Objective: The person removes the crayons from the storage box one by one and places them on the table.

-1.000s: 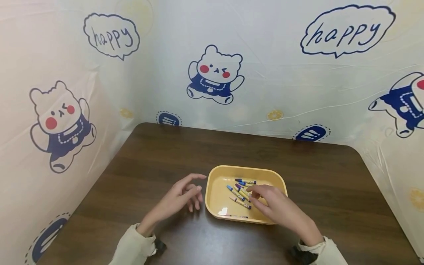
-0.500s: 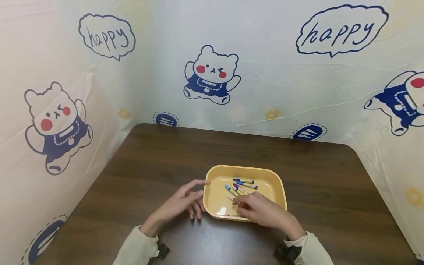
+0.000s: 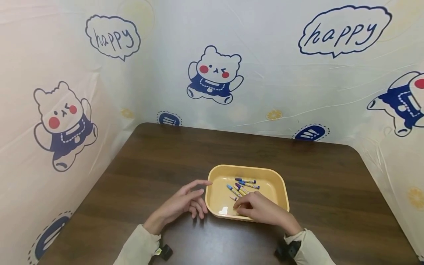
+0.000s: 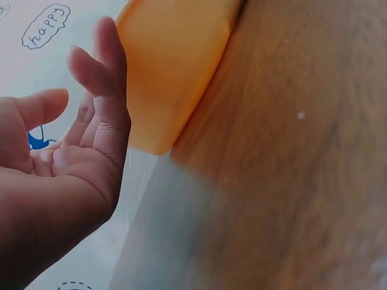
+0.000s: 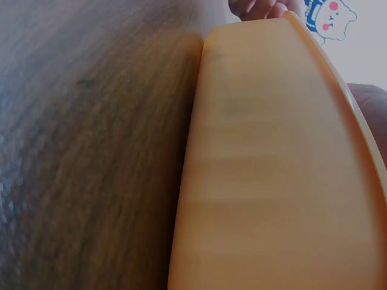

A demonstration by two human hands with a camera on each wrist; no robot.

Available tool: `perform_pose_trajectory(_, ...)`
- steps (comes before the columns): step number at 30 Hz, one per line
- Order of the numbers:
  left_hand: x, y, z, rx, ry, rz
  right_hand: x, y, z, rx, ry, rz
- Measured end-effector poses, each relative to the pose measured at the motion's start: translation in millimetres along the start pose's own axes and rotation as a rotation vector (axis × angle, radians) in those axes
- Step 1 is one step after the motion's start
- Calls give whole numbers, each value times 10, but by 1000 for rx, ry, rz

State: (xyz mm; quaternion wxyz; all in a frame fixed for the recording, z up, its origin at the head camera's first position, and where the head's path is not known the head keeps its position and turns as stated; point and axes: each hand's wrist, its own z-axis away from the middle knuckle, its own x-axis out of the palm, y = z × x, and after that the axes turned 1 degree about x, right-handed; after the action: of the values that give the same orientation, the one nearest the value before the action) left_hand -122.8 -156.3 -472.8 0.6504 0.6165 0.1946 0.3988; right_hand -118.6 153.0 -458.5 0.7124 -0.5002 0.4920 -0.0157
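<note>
A shallow yellow tray (image 3: 220, 189), smooth and glossy, sits on a dark brown table (image 3: 159, 162) with streaky wood grain and rounded far corners. The tray is a rectangle with soft corners and a narrow rim; its outer wall shows faint ribs in the right wrist view. Slim crayons (image 3: 234, 190) lie inside it, thin cylinders in printed wrappers with tapered tips in dark blue, light blue, purple and a pale shade. They cluster about the tray's middle, two of them towards twelve o'clock.

The right hand (image 3: 260, 209) reaches over the rim from five o'clock, fingers curled and the thumb close to the index finger; its fingertips are too hidden to tell whether they grip a crayon. The left hand (image 3: 185, 200) is at the tray's nine o'clock, loosely spread and holding nothing. Its index finger is nearly straight and reaches to the rim, though contact is unclear, while the lower fingers bend gently beside the outer wall.

Both sleeves (image 3: 135, 244) are pale, wrinkled cloth. Beyond the table, from ten through two o'clock, hangs a thin, creased sheet (image 3: 155, 55) printed with bears and "happy" bubbles.
</note>
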Motion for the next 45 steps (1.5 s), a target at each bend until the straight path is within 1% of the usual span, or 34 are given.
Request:
perform_pose_trajectory(5,1,5,23,2,-16,14,-23,16,21,-24,-26,-28)
perform_pose_trajectory(7,3,6,30,1,-18,17,-38,24,32,-30,-51,-63)
perform_pose_trajectory(14,6,0,22,-6,-2,13,-114,79,61,-5,-165,-251)
perform_pose_trajectory(16,7,-6,16,-4,-7,13,-144,99,80,10,-183,-301)
perform_pose_trajectory(18,9,-9,14,-2,-8,12,-182,116,101,25,-175,-339)
perform_pose_trajectory(22,11,-7,16,6,-10,14,-287,118,132,55,-115,-383)
perform_pose_trajectory(26,9,-8,15,10,-11,15,-394,95,160,77,-39,-372)
perform_pose_trajectory(29,10,-11,15,10,-13,15,-439,88,177,96,28,-358)
perform_pose_trajectory(34,10,-13,12,12,-15,16,-466,102,165,138,153,-427)
perform_pose_trajectory(37,9,-10,8,12,-12,13,-475,105,159,160,214,-468)
perform_pose_trajectory(41,10,5,-10,21,6,-10,-497,76,175,167,289,-463)
perform_pose_trajectory(45,11,20,-50,18,44,-57,-510,46,236,172,376,-473)
